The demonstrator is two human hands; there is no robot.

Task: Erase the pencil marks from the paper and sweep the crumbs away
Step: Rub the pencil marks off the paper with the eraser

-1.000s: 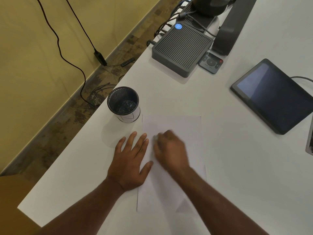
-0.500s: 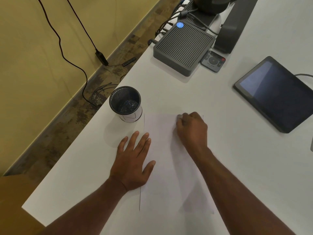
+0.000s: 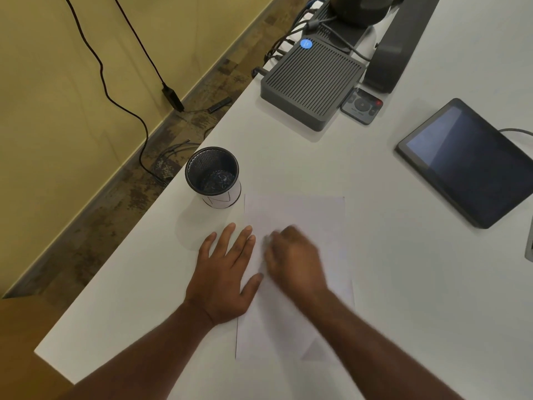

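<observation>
A white sheet of paper [image 3: 311,215] lies on the white table [image 3: 418,284] in front of me; no pencil marks or crumbs show on it. My left hand [image 3: 225,278] rests flat with fingers spread, thumb and palm edge on the paper's left border. My right hand [image 3: 294,264] is blurred over the middle of the sheet, fingers curled around a small pale eraser [image 3: 267,241] that barely peeks out at the fingertips, close to my left fingers.
A black mesh cup [image 3: 213,176] stands just past the paper's far left corner, near the table's left edge. Further back sit a grey ribbed box [image 3: 311,82], a small remote [image 3: 362,106] and cables. A dark tablet [image 3: 473,163] lies at the right.
My right hand swept from the paper's middle out to its far right corner, then back to the middle near my left fingers. My left hand stayed put.
</observation>
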